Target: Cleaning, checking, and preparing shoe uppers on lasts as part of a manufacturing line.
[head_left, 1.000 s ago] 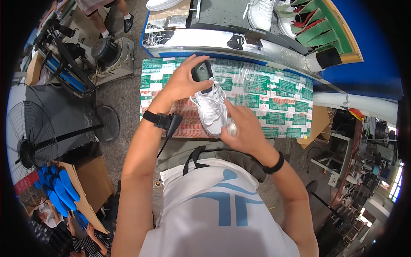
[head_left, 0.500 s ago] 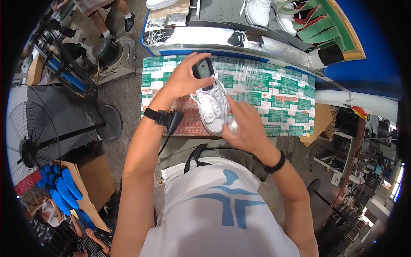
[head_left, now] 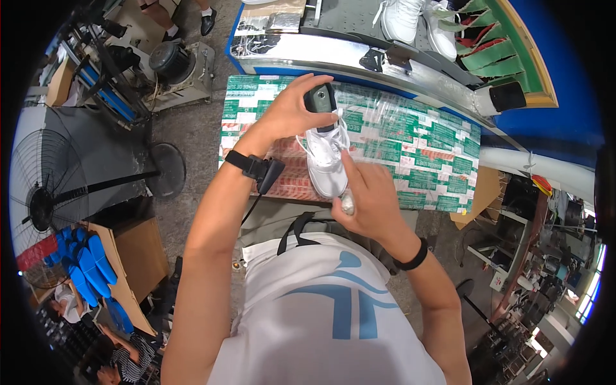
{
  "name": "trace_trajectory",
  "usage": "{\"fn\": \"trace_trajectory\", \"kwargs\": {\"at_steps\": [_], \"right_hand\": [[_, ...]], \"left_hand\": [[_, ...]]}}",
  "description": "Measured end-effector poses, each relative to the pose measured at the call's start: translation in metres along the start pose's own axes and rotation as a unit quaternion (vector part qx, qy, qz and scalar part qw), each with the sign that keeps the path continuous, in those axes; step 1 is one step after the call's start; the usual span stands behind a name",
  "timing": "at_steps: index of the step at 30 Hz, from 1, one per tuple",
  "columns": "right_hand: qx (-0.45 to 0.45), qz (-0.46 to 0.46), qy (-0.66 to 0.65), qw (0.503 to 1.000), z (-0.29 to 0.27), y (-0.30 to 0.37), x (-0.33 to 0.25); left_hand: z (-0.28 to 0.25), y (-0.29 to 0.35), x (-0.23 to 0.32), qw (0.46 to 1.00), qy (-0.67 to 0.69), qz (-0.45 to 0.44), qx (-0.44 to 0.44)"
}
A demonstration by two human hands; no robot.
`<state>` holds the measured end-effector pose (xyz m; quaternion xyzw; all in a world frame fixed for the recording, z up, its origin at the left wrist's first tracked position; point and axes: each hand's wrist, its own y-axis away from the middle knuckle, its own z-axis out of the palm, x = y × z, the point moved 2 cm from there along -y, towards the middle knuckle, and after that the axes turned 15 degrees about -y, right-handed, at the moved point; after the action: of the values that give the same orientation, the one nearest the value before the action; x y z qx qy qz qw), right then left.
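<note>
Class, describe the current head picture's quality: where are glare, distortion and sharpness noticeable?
Head view: glare whitens the shiny strip and streaks the taped tabletop; head view: straight edges bow, corners go black; head view: the white shoe looks fairly sharp.

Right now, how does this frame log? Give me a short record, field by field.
Left hand: around the heel end of the white shoe
Right hand: at the shoe's right side, small pale object held in curled fingers
Shoe: toe toward the wearer, laces loose, dark insert in its opening
Work surface: covered in green-and-white tape
Beyond it: more white shoes
Far left: black floor fan
</note>
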<state>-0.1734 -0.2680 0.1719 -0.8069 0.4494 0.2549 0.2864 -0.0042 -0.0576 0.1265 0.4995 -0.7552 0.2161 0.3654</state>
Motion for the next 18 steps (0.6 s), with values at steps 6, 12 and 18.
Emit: {"fn": "trace_trajectory", "kwargs": {"at_steps": [6, 12, 18], "right_hand": [[-0.025, -0.020, 0.039, 0.999, 0.038, -0.020, 0.013], [-0.041, 0.058, -0.095, 0.993, 0.034, -0.014, -0.015], [0.094, 0.143, -0.291, 0.941, 0.019, 0.014, 0.040]], "left_hand": [[0.010, 0.000, -0.006, 1.000, -0.018, 0.008, -0.001], [-0.001, 0.009, -0.007, 1.000, -0.002, -0.004, -0.013], [-0.014, 0.028, -0.060, 0.960, 0.276, -0.023, -0.047]]}}
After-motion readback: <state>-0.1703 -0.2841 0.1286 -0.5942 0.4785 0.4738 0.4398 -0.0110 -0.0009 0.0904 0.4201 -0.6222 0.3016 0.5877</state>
